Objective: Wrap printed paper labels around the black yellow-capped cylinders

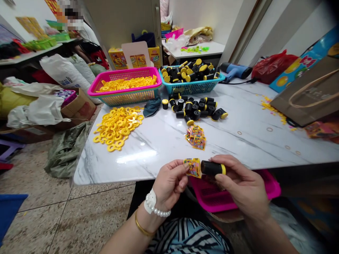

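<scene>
Glossy white marble-look tabletop (pixel 156 141) is near, magenta plastic basket (pixel 275 191) below: if R hand (pixel 246 185) loosens, black plastic cylinder w/ yellow end (pixel 212 168) could drop. R hand's half-curled, gripping it; L hand (pixel 169 182) is nearly closed, pinching small yellow printed square (pixel 195 168) (packet? can't tell) beside cylinder's dark end.

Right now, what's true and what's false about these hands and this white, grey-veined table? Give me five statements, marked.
1. The left hand holds a small yellow printed packet. True.
2. The right hand holds a yellow ring. False: it holds a black cylinder with a yellow end.
3. Yellow ring-shaped pieces lie heaped on the white, grey-veined table. True.
4. A blue gun-shaped tool lies left of the pink perforated basket. False: it lies to its right.
5. The pink perforated basket contains yellow pieces. True.
</scene>
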Action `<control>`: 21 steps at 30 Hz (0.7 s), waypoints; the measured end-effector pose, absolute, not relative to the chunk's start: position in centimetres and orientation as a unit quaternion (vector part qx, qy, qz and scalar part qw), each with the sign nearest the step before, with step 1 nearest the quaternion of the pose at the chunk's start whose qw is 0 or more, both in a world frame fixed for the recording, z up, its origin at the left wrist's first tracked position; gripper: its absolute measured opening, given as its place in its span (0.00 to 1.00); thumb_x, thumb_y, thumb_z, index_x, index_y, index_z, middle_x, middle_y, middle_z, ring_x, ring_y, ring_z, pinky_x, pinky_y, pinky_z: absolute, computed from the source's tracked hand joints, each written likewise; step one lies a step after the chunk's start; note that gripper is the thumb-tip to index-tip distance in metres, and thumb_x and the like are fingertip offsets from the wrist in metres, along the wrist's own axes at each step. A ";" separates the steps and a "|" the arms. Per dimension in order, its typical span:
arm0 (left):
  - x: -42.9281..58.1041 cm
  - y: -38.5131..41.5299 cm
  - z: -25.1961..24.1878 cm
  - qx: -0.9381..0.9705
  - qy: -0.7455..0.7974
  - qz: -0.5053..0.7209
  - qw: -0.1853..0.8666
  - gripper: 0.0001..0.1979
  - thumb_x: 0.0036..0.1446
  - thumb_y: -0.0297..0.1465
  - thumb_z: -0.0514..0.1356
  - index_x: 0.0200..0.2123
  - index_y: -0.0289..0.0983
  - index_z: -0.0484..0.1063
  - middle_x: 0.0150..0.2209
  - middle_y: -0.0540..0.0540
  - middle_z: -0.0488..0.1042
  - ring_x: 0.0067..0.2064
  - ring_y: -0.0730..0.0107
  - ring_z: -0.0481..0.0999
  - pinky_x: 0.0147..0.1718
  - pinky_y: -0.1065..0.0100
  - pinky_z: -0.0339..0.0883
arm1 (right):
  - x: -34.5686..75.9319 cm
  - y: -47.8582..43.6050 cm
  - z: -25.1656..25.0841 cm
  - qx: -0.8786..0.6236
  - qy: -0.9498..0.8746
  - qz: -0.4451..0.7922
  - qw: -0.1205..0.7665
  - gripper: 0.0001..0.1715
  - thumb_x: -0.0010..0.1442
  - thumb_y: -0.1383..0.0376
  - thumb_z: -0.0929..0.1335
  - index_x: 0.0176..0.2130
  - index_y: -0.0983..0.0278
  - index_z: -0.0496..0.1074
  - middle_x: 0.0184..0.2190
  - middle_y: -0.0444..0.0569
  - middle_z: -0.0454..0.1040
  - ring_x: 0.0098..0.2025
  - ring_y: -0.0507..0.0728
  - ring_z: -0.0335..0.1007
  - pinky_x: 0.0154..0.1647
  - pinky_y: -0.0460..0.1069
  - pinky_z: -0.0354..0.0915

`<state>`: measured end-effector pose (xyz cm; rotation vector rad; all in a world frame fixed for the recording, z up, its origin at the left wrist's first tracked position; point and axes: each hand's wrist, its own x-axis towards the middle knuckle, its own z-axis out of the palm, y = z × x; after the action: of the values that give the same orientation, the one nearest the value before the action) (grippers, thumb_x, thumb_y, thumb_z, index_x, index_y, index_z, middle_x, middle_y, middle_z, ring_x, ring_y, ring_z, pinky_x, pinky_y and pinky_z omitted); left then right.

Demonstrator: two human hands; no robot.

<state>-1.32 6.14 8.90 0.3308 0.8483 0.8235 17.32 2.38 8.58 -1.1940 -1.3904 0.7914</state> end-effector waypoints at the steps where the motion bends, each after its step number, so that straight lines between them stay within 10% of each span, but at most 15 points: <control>1: -1.3 6.1 9.0 0.149 0.394 0.386 0.820 0.15 0.45 0.31 0.72 0.31 0.31 0.70 0.24 0.51 0.72 0.15 0.91 0.57 0.12 0.81 0.40 | 17.3 2.4 8.5 -0.498 -0.598 0.323 0.538 0.15 0.59 0.68 0.72 0.47 0.56 0.77 0.46 0.50 0.75 0.48 0.59 0.74 0.46 0.52 0.74; 8: -1.0 6.2 9.1 0.143 0.386 0.393 0.822 0.16 0.45 0.33 0.72 0.30 0.31 0.70 0.21 0.52 0.70 0.14 0.90 0.56 0.12 0.82 0.40 | 17.2 2.3 9.0 -0.527 -0.695 0.170 0.458 0.18 0.57 0.70 0.72 0.47 0.56 0.76 0.47 0.51 0.78 0.47 0.60 0.76 0.47 0.54 0.74; 14: -1.3 6.2 8.8 0.141 0.378 0.392 0.827 0.15 0.46 0.33 0.72 0.30 0.30 0.71 0.22 0.52 0.70 0.14 0.89 0.57 0.12 0.82 0.41 | 17.2 1.7 9.1 -0.534 -0.651 0.284 0.459 0.16 0.59 0.68 0.70 0.47 0.58 0.75 0.53 0.55 0.76 0.26 0.52 0.74 0.20 0.47 0.70; 21: -1.5 6.4 8.7 0.156 0.382 0.389 0.823 0.17 0.45 0.34 0.72 0.30 0.30 0.72 0.22 0.51 0.72 0.14 0.89 0.57 0.11 0.81 0.39 | 18.1 1.8 9.4 -0.522 -0.613 0.329 0.493 0.16 0.56 0.69 0.72 0.46 0.57 0.78 0.47 0.51 0.79 0.49 0.61 0.76 0.44 0.49 0.76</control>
<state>-1.50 6.42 8.69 0.3311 0.8126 0.8282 18.07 1.82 9.45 -1.2659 -1.4877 0.7992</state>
